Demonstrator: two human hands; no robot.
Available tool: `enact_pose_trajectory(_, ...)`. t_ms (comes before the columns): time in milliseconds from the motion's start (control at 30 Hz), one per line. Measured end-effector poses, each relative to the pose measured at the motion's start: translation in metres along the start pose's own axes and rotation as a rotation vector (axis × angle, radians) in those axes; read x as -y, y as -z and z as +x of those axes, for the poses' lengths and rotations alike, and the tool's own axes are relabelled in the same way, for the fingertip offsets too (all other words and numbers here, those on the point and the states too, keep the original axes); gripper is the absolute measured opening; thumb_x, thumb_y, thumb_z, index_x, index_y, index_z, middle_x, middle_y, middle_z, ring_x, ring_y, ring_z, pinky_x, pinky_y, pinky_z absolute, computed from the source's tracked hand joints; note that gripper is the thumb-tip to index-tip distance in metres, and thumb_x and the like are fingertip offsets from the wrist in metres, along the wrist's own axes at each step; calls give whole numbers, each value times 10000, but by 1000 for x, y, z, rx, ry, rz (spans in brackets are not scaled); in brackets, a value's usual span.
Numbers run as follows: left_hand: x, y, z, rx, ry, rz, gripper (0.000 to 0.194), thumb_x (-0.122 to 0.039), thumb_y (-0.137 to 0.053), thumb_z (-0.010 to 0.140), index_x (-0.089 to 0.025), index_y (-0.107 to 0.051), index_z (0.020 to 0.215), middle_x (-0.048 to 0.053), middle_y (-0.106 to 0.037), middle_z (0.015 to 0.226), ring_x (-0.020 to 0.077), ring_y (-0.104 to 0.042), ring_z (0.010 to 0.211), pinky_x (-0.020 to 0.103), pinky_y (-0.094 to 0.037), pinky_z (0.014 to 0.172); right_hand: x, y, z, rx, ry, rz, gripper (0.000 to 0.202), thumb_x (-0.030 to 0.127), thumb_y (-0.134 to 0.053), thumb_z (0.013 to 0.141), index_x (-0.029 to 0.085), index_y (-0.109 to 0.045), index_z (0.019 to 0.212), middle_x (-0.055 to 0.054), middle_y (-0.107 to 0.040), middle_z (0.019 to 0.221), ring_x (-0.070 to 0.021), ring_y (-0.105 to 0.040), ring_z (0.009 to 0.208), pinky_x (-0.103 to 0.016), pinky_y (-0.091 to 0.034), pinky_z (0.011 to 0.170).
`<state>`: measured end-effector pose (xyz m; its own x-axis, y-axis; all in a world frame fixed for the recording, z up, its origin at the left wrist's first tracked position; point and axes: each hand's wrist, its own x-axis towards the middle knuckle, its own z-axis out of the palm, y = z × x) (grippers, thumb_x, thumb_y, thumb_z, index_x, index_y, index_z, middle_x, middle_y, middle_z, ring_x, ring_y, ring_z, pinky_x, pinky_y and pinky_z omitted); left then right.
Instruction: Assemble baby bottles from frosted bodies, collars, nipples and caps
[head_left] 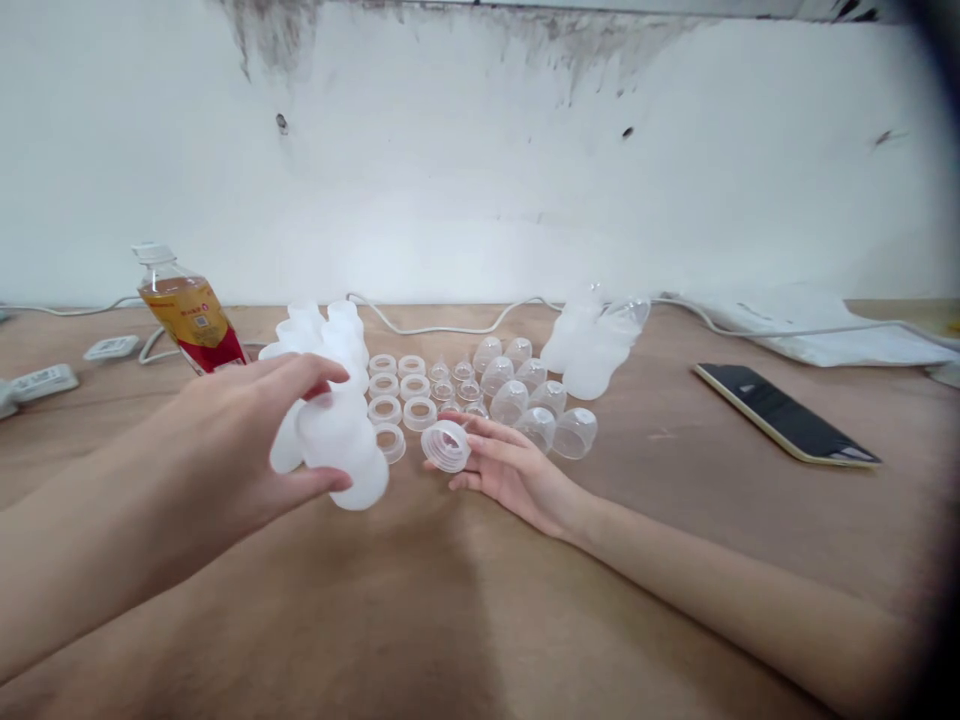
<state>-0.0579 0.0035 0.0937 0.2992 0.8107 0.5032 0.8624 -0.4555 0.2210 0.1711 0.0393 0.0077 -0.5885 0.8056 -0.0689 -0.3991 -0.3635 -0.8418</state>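
My left hand (259,440) is curled around a white translucent bottle (334,430), thumb and fingers on either side of it, at the front of a group of similar bottles (341,335). Between the fingers of my right hand (517,465) is a clear threaded ring (446,446), its open threaded side facing left and toward me. Just behind the hands, translucent rings (385,409) stand in two columns. Beside them are small clear nipples (463,371), partly hidden by my right hand. Clear dome caps (510,401) are in rows to their right.
A drink bottle (199,320) stands at the left, near white adapters (43,383). Assembled bottles (589,350) are behind the caps. A phone (784,412), a plastic bag (825,335) and a white cable (450,330) lie on the table (375,620).
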Motion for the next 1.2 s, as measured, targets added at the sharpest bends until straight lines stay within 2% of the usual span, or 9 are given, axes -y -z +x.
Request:
enact_pose_trajectory(67,-7,-8,-1,56,-80,-1,430,-435,-663,573,-213,-544,921,-2,-605,797,188,-569,666,274,-406,573,1,2,1,-4,5,41,238,203,-546,771,165,-505,1002,-66,-591,966,-160,-608,842,-265,-469,685)
enact_pose_trajectory(167,-11,-27,1,104,-127,-113,442,-327,-662,603,-230,-489,998,2,-604,893,181,-579,739,275,-445,604,0,3,1,10,43,67,205,183,-541,777,176,-516,981,-51,-590,963,-151,-595,869,-255,-463,699)
enact_pose_trajectory(333,-15,-53,0,285,66,-455,343,-312,-626,664,-210,-501,967,7,-608,901,177,-573,791,287,-472,655,-2,4,1,7,79,82,179,155,-530,786,186,-513,962,-30,-578,954,-123,-572,842,-271,-452,726)
enact_pose_trajectory(467,-18,-73,-17,239,184,-576,358,-326,-599,709,-202,-480,1023,31,-598,1000,198,-556,903,330,-456,764,-2,3,1,-23,79,77,169,167,-541,779,189,-509,943,-22,-570,931,-119,-561,826,-282,-444,734)
enact_pose_trajectory(567,-19,-85,-28,258,216,-587,341,-340,-588,722,-194,-498,1017,33,-610,983,207,-561,900,339,-459,757,-2,2,1,-30,74,54,183,168,-555,766,188,-508,942,-18,-563,912,-117,-554,816,-298,-441,754)
enact_pose_trajectory(733,-21,-82,-27,263,185,-613,326,-301,-552,751,-186,-488,1049,41,-592,1005,204,-541,937,326,-451,766,-4,1,0,-31,102,10,196,186,-571,753,194,-508,938,-21,-558,911,-125,-550,832,-289,-455,731)
enact_pose_trajectory(867,-22,-71,-24,161,130,-537,307,-262,-518,764,-200,-471,1060,44,-549,1029,198,-522,937,319,-432,787,0,-2,-2,-33,143,-18,221,175,-580,743,199,-510,951,-9,-568,855,-118,-556,816,-300,-453,776)
enact_pose_trajectory(1000,-16,-70,-24,98,167,-495,353,-292,-530,751,-205,-427,1077,34,-561,972,188,-547,850,291,-451,711,13,-8,-4,-64,193,-19,219,195,-563,757,207,-503,967,-25,-580,952,-127,-552,885,-307,-442,813)
enact_pose_trajectory(1200,-11,-76,-23,157,212,-520,388,-297,-535,749,-201,-426,1109,36,-570,1076,190,-551,919,287,-452,765,17,-7,-2,-108,200,17,207,192,-551,765,201,-494,964,-31,-577,996,-116,-549,886,-283,-455,789)
